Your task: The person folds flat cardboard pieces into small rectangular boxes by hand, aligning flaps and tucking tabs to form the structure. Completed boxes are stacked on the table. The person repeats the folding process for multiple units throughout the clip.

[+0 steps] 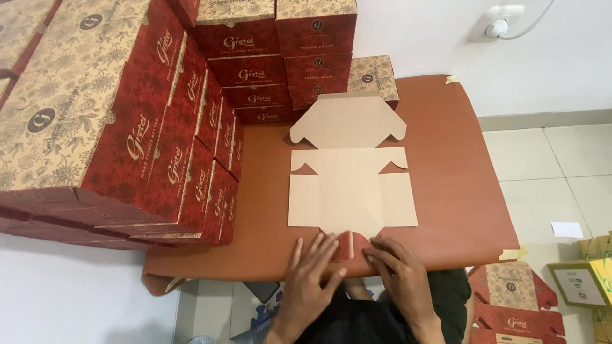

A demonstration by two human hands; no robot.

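From the head camera I look down on a brown table cover (446, 191) with a flat, unfolded cardboard box blank (349, 172) lying plain side up in the middle of it. My left hand (310, 271) rests at the near edge of the blank, fingers (325, 250) spread and pressed flat on the near flap (349, 245), whose red printed side shows folded up between my hands. My right hand (396, 267) sits just beside it, fingers loosely together, fingertips touching the same flap from the right. Neither hand pinches anything that I can see; both press down.

To the left a tall stack of finished red and tan boxes (159, 127) stands on the table, touching its left part, and more of them (280, 57) line the far edge just behind the blank. On the tiled floor at lower right lie further flat printed blanks (513, 299).
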